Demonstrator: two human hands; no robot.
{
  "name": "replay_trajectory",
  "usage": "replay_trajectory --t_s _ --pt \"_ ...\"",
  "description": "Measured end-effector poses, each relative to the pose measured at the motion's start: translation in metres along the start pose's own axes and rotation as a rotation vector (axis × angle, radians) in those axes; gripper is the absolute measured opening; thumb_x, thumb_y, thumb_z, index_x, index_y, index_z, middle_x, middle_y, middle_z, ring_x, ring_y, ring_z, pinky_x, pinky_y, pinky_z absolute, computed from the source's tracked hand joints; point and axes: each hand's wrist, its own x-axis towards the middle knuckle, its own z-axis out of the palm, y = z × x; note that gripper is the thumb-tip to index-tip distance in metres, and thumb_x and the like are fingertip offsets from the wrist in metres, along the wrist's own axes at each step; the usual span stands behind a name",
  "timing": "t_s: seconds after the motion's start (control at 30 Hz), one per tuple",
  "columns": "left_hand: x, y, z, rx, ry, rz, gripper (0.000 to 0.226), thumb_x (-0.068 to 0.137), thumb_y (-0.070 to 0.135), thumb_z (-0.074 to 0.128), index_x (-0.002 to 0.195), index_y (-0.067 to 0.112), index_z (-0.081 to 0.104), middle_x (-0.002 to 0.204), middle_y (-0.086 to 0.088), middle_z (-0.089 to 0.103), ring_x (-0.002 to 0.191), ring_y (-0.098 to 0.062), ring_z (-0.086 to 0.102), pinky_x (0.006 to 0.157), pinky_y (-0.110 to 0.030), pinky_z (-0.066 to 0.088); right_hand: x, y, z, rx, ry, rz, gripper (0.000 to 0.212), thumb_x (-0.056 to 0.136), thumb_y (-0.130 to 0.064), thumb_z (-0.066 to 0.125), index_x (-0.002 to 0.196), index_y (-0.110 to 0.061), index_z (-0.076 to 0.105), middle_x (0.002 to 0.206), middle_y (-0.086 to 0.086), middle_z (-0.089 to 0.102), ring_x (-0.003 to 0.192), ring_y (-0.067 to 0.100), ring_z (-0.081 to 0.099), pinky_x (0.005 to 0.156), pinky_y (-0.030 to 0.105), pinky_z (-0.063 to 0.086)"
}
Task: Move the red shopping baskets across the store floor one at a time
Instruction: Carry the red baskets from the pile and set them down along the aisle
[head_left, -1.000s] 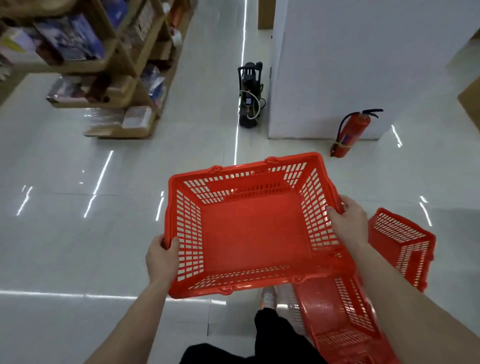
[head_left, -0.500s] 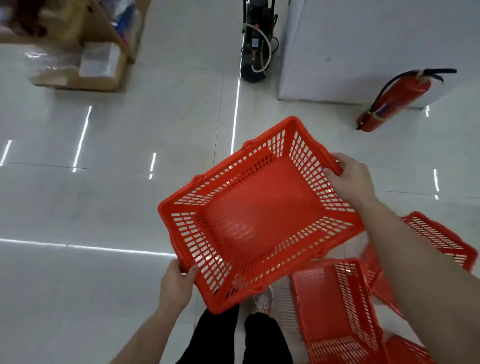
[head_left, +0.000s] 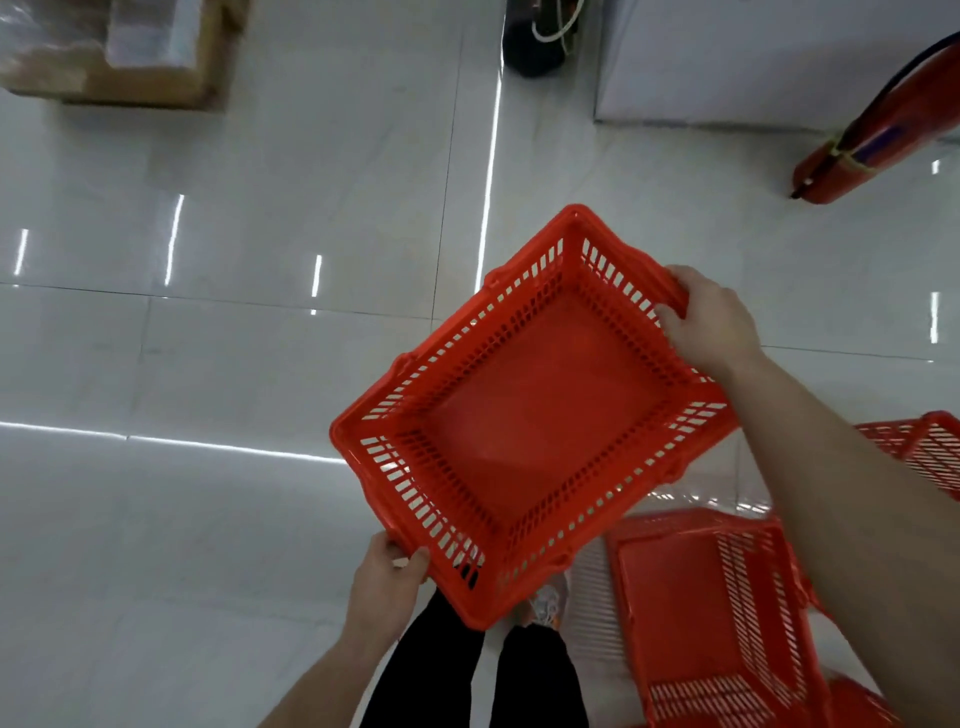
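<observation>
An empty red shopping basket (head_left: 540, 415) hangs in the air in front of me, turned diagonally with one corner pointing away. My left hand (head_left: 387, 587) grips its near left corner. My right hand (head_left: 709, 322) grips the rim at its far right end. Below it on the floor lies a second red basket (head_left: 717, 613), and a third red basket (head_left: 930, 447) shows past my right forearm. A bit of another red basket (head_left: 857, 701) shows at the bottom right.
A red fire extinguisher (head_left: 872, 135) leans at a white pillar (head_left: 753, 62) at the top right. A black machine (head_left: 540, 36) stands left of the pillar. A wooden shelf base with wrapped goods (head_left: 114, 52) fills the top left. My legs and a shoe (head_left: 545, 608) are under the basket.
The basket has turned further counter-clockwise and come lower. My view has tilted more steeply down, so the shelf and pillar have slid toward the top edge. Both hands keep their grip.
</observation>
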Motion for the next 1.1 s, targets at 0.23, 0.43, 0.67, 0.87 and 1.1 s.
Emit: replay_trajectory --t_s 0.23,0.43,0.67,0.87,1.1 --pt "0.008 0.005 0.01 0.164 -0.086 -0.021 0.073 0.09 0.037 0.067 0.15 0.01 0.034 0.137 0.0 0.058 0.113 -0.018 0.061 0.096 -0.031 0.042 -0.005 0.008 0.024 -0.106 -0.114 0.206 0.072 0.088 -0.033 0.065 0.15 -0.009 0.038 0.139 0.022 0.053 0.124 0.044 0.05 0.098 0.049 0.047" --pt "-0.03 0.068 -0.023 0.284 -0.016 0.168 0.081 0.086 0.052 0.065 0.151 0.017 0.034 0.151 -0.002 0.046 0.13 -0.024 0.051 0.104 -0.042 0.043 -0.085 0.003 -0.025 -0.138 -0.194 0.264 0.063 0.087 -0.035 0.064 0.144 -0.013 0.047 0.139 0.017 0.053 0.123 0.04 0.051 0.097 0.048 0.048" --pt "-0.135 0.18 -0.05 0.501 -0.014 0.517 0.077 0.084 0.052 0.063 0.147 0.013 0.041 0.143 -0.006 0.053 0.125 -0.025 0.054 0.096 -0.035 0.042 -0.228 -0.01 -0.128 0.05 -0.135 0.465 0.072 0.084 -0.042 0.068 0.146 -0.013 0.045 0.142 0.016 0.051 0.13 0.037 0.048 0.105 0.045 0.043" --pt "-0.222 0.24 -0.018 0.736 -0.121 0.886 0.08 0.084 0.053 0.063 0.148 0.014 0.038 0.147 -0.008 0.049 0.131 -0.026 0.049 0.104 -0.038 0.04 -0.37 -0.006 -0.179 0.17 0.023 0.61 0.072 0.082 -0.04 0.069 0.145 -0.013 0.046 0.14 0.016 0.051 0.129 0.037 0.049 0.104 0.043 0.043" --pt "-0.32 0.256 0.059 1.212 -0.431 1.319 0.085 0.083 0.055 0.06 0.152 0.015 0.033 0.153 -0.008 0.04 0.139 -0.026 0.039 0.11 -0.041 0.036 -0.563 0.004 -0.163 0.347 0.194 1.107 0.07 0.081 -0.05 0.067 0.139 -0.016 0.047 0.134 0.015 0.055 0.124 0.04 0.053 0.1 0.046 0.046"
